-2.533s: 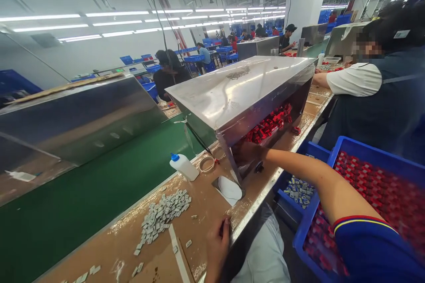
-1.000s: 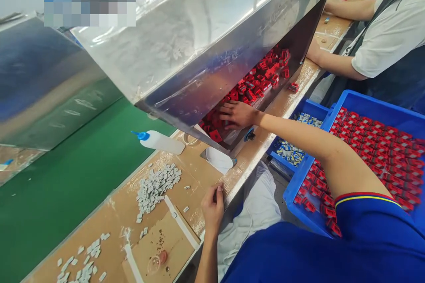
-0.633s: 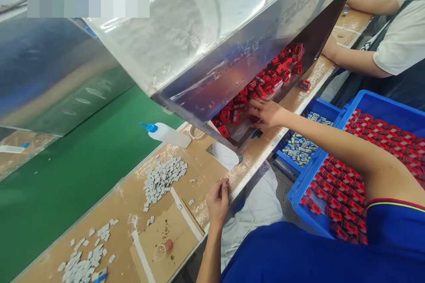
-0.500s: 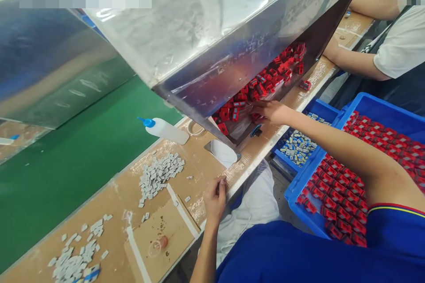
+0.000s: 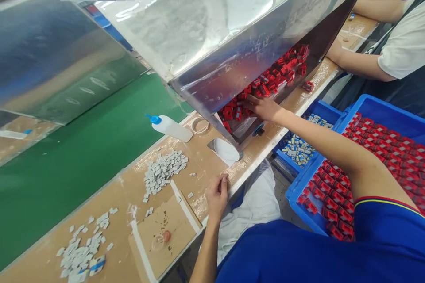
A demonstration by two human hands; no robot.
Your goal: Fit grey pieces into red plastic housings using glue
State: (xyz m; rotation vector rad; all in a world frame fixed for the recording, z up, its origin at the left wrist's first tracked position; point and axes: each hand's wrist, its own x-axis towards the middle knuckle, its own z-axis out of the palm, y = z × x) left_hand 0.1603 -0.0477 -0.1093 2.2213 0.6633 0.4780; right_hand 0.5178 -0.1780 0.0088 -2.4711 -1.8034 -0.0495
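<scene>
My right hand [image 5: 262,108] reaches under a stainless steel hood [image 5: 232,22], fingers extended and touching the edge of a heap of red plastic parts [image 5: 262,82]. My left hand [image 5: 217,196] rests at the bench edge with its fingers curled together; anything between them is hidden. Nearest to that hand, a loose patch of small grey pieces [image 5: 162,172] lies on the tan bench top [image 5: 195,199]. A second patch [image 5: 81,256] sits further left. A single red part [image 5: 307,86] lies apart from the heap.
A blue crate of red parts [image 5: 381,141] stands under my right arm, beside a blue crate of grey pieces [image 5: 299,150]. A white glue bottle [image 5: 169,128], white scoop [image 5: 226,150] and green conveyor belt [image 5: 83,141] are nearby. A co-worker's arm [image 5: 365,64] works further along.
My view has tilted from the long hall down to the bench. My right hand has moved in to the red heap under the hood. My left hand has stayed near the bench edge.
</scene>
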